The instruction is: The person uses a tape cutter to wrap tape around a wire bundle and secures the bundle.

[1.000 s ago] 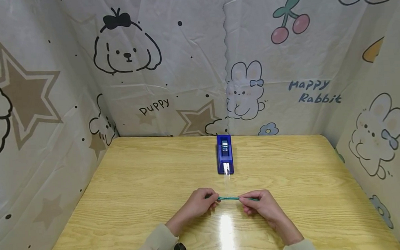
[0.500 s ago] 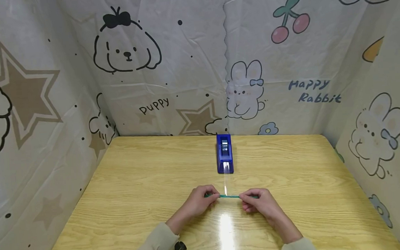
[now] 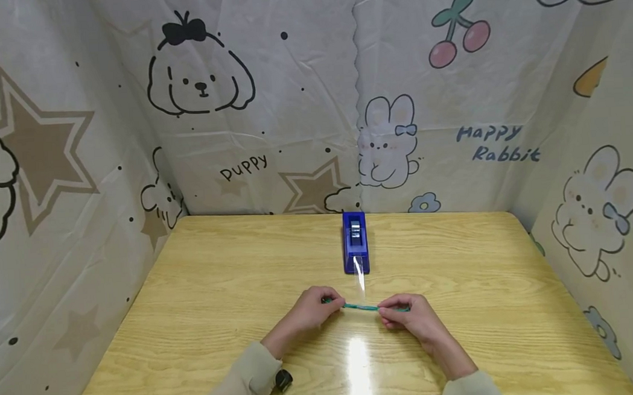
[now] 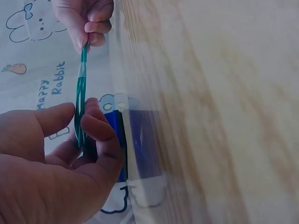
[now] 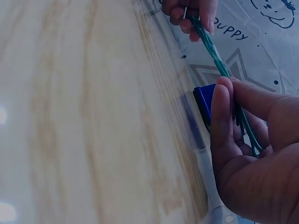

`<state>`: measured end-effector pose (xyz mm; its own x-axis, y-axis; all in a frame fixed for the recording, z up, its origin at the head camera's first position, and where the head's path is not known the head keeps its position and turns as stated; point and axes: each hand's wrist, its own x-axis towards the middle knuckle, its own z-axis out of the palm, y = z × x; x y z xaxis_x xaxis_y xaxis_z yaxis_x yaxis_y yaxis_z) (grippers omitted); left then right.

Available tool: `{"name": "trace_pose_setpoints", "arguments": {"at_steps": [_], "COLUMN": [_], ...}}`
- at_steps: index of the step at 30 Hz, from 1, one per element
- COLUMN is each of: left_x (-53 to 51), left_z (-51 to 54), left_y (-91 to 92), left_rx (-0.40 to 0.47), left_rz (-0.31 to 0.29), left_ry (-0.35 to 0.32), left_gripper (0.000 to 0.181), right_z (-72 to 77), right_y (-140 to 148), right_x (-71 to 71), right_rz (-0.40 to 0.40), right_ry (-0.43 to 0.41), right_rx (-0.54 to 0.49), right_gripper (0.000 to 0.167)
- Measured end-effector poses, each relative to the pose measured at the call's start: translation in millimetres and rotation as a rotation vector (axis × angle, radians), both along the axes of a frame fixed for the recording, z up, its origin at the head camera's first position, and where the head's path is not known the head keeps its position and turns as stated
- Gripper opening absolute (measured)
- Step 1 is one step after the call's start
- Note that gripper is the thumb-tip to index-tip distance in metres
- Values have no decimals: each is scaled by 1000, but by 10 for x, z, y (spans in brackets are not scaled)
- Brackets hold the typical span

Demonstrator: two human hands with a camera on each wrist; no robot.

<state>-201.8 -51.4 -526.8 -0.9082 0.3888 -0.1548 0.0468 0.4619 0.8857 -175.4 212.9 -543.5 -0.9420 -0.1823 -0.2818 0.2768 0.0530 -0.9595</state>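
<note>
Both my hands, together with the green wire (image 3: 361, 307) between them, had moved a little forward since the earlier frame, toward the blue tape dispenser (image 3: 355, 243), which stayed in its place at the far part of the table (image 3: 233, 257). The left hand (image 3: 313, 306) went more forward, so the wire was now slightly slanted.

With thumb and fingers of the left hand I pinched one end of the wire bundle, and with the right hand (image 3: 413, 317) I pinched the other end; neither hand was spread wide. The bundle had its long axis from left to right, with the left end a bit farther from me. Across it, nearly at a right angle, the clear tape (image 3: 360, 285) came from the dispenser down to the wire, meeting it between my two grips, about equally near to both. I judged that the next move depended on this crossing.

On the backdrop (image 3: 298, 72) I could read "PUPPY" at the left and "Happy Rabbit" at the right. On the dispenser I could read no brand.
</note>
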Motion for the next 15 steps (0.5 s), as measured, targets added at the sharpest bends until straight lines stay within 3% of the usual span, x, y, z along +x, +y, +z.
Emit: {"name": "trace_pose_setpoints", "arguments": {"at_steps": [15], "left_x": [16], "left_z": [-41], "left_y": [-10], "left_rx": [58], "left_rz": [-40], "left_ry": [31], "left_gripper": [15], "right_z": [2], "right_y": [-28], "right_x": [-35], "right_rz": [-63], "right_ry": [-36], "right_rx": [30], "right_gripper": [30]}}
